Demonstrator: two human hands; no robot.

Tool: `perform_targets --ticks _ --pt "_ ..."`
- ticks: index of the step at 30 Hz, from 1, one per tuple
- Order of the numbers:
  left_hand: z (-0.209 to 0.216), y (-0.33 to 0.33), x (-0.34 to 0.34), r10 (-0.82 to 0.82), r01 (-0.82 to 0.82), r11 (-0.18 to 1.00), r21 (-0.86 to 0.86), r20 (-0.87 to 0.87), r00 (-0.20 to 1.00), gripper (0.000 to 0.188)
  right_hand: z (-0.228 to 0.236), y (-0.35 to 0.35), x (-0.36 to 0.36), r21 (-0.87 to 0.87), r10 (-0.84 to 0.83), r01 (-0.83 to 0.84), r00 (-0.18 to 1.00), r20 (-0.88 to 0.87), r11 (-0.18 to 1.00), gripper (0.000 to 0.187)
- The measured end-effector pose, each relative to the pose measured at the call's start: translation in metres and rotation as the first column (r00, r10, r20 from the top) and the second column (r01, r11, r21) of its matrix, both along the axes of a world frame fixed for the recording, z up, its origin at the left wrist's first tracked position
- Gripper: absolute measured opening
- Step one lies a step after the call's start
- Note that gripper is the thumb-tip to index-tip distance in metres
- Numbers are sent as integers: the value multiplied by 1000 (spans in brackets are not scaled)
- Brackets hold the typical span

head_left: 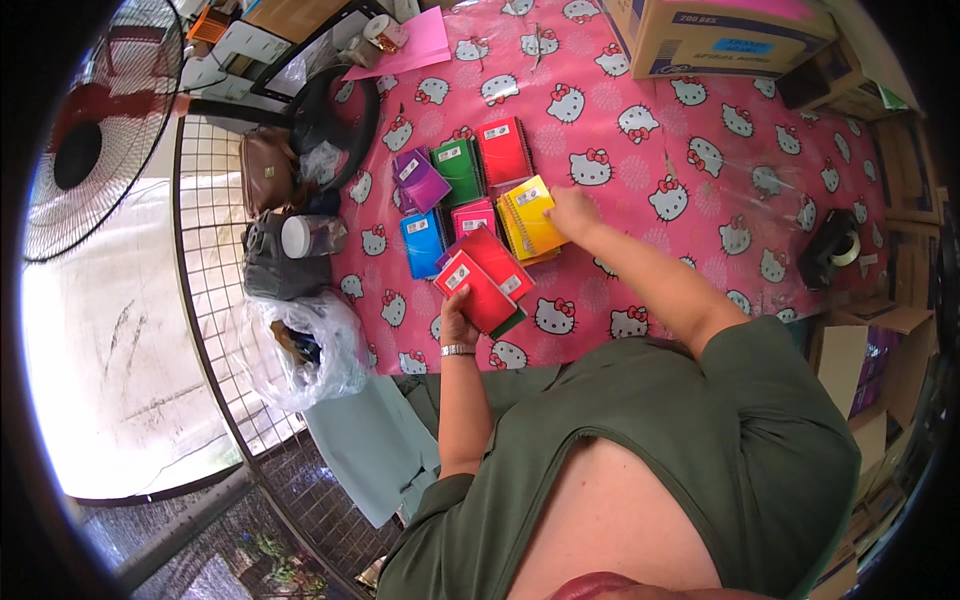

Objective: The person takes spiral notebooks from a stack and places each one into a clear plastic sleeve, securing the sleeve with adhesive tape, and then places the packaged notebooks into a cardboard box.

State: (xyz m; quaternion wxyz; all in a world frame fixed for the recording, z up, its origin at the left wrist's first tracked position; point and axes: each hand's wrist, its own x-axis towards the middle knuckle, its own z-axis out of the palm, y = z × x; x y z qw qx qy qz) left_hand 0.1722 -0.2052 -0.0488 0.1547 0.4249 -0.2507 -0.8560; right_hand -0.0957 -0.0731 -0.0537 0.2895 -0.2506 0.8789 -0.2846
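Head view: fan [78, 152] stands off the bench's [625, 175] left edge. White-lidded jar [312, 237] and clear plastic bag [315, 355] sit just beside that edge. Notebooks occupy the left half of the bench. Leftmost, blue notebook [421, 245]; overlapping purple notebooks [424, 186] lie farther toward the far edge. Left hand [457, 322], with watch [458, 350] on wrist, is over the near edge: thumb on top, fingers pinching overlapping red notebooks [478, 298], a dark green corner showing beneath. Green notebook [457, 172] touches the purple ones; pink notebook [472, 218] lies between blue and yellow. Red notebook [505, 150] lies farther toward the far edge. Yellow notebooks [537, 222] are stacked at the group's right side. Right hand [573, 214] touches their right side, fingers curled; cannot tell whether they pinch the top one. Tape dispenser [828, 250] rests near the bench's right edge.
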Motion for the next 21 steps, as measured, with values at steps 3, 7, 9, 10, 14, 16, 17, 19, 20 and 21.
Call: perform_targets --ticks 3,7,9,10,14,16,17,19,20,21 --pt "-1 13 33 -27 25 998 53 28 999 48 53 -7 -16 -90 438 -453 886 -149 887 27" --pt "-4 45 33 -5 6 999 40 -8 1000 72 126 -51 34 287 949 -925 175 -264 250 36" --pt "-7 60 29 57 -46 996 80 -143 988 85 128 -71 68 136 948 -980 100 -302 147 41" --pt "-8 62 22 73 -52 994 99 -217 973 91 108 -84 71 -68 944 -988 150 -292 136 44" --pt "-21 64 30 -45 45 999 -23 -30 999 68 48 -114 53 -76 488 -512 846 -216 855 56" --pt "-25 62 39 12 -12 1000 12 -7 1000 58 19 -103 55 81 397 -391 873 -284 917 58" --pt "-25 62 45 36 -36 999 30 7 999 54 6 -100 58 78 398 -395 858 -324 915 58" --pt "-27 50 69 -14 14 1000 -4 -52 999 53 -3 -95 57 24 375 -391 860 -345 920 56" --pt "-28 48 84 -36 34 999 -25 -80 996 53 -2 -94 56 -30 348 -376 881 -320 926 54" --pt "-21 48 90 18 -22 998 -54 -63 998 55 3 -95 49 -85 307 -345 904 -299 935 53"
